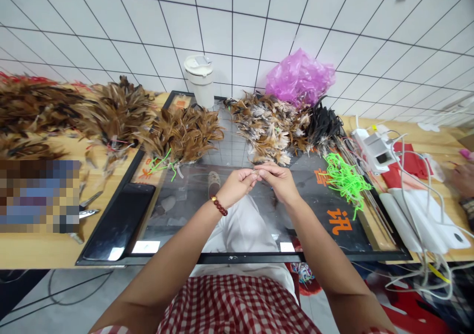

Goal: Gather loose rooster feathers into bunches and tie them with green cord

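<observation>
My left hand (237,185) and my right hand (278,180) meet fingertip to fingertip over a dark glass panel (185,225). Both are pinched closed on something small between them that I cannot make out. A bead bracelet (219,206) sits on my left wrist. Just beyond my fingers lies a pile of mottled white-brown feathers (268,127). A brown feather pile (181,134) lies to the left of it, with green ties (161,164) at its base. A bunch of bright green ties (346,181) lies to my right.
A black phone (120,220) lies on the panel's left side, scissors (89,208) beside it. A white cup (202,80) and a pink plastic bag (299,77) stand by the tiled wall. More brown feathers (55,112) cover the left table. A power strip (372,146), cables and another person's hand (461,178) are at right.
</observation>
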Available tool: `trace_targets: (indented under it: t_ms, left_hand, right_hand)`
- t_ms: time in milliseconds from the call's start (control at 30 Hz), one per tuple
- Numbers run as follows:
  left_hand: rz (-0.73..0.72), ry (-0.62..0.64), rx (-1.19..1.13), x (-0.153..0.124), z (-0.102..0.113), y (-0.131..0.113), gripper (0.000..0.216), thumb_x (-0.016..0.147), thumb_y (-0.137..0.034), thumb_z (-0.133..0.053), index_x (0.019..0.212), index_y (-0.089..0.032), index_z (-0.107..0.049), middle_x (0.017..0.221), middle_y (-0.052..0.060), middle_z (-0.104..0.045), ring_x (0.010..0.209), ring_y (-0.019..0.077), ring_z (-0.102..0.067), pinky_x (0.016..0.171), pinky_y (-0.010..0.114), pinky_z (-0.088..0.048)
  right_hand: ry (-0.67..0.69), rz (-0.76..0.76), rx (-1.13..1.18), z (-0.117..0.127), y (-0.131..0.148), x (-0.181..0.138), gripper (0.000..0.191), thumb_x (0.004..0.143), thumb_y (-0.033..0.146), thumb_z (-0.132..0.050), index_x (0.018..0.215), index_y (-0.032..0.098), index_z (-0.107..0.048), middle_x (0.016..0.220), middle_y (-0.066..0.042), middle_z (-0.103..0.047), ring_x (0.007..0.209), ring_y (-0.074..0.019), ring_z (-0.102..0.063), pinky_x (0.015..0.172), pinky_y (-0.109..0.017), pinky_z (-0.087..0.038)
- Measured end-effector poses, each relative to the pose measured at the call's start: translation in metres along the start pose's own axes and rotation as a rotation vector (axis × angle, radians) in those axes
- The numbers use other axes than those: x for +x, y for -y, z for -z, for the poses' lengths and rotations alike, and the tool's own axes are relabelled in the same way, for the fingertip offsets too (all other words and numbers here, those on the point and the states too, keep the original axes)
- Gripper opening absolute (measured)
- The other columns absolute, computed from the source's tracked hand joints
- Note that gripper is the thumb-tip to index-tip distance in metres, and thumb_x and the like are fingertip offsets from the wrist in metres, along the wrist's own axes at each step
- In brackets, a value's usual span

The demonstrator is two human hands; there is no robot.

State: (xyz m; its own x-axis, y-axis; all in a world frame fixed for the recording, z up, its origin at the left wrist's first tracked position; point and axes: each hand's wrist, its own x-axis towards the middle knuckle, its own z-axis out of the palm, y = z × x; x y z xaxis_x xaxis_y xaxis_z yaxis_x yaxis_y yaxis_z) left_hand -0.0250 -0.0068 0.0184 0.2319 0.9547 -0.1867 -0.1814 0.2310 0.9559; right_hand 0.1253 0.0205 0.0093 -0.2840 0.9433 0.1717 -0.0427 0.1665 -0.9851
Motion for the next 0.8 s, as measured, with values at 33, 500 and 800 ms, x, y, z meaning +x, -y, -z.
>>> trace_targets:
  t_ms: [33,500,800]
  left_hand:
    - [-0.004,0.003,0.005,0.0,-0.001,0.001,0.028,0.075,-0.04,-0.064,0.073,-0.013,-0.062,0.054,-0.005,-0.044,0.042,0.0034,-0.031,0.043,0.019,-0.021]
    - [-0.298,-0.118,0.313,-0.007,0.007,-0.021,0.021,0.082,-0.03,-0.059,0.097,-0.018,-0.069,0.103,0.007,-0.068,0.101,0.0185,-0.059,0.094,0.029,-0.041]
    - [-0.047,-0.05,0.085,-0.003,-0.001,-0.001,0.033,0.082,-0.048,-0.054,0.074,-0.016,-0.056,0.053,-0.006,-0.039,0.043,0.0059,-0.031,0.044,0.019,-0.026]
  right_hand:
    - [-0.017,0.005,-0.004,-0.001,-0.001,0.0,0.02,0.076,0.038,-0.07,0.086,0.022,-0.075,0.076,-0.002,-0.062,0.074,-0.0147,-0.057,0.074,-0.032,-0.048]
    - [-0.143,0.188,-0.232,-0.003,0.008,-0.002,0.017,0.081,0.035,-0.064,0.072,0.022,-0.068,0.074,-0.001,-0.063,0.074,-0.0162,-0.058,0.075,-0.032,-0.047]
    - [-0.12,0.272,-0.392,-0.009,0.007,-0.005,0.024,0.089,0.036,-0.055,0.103,0.025,-0.071,0.097,-0.006,-0.066,0.096,-0.0187,-0.061,0.088,-0.036,-0.048]
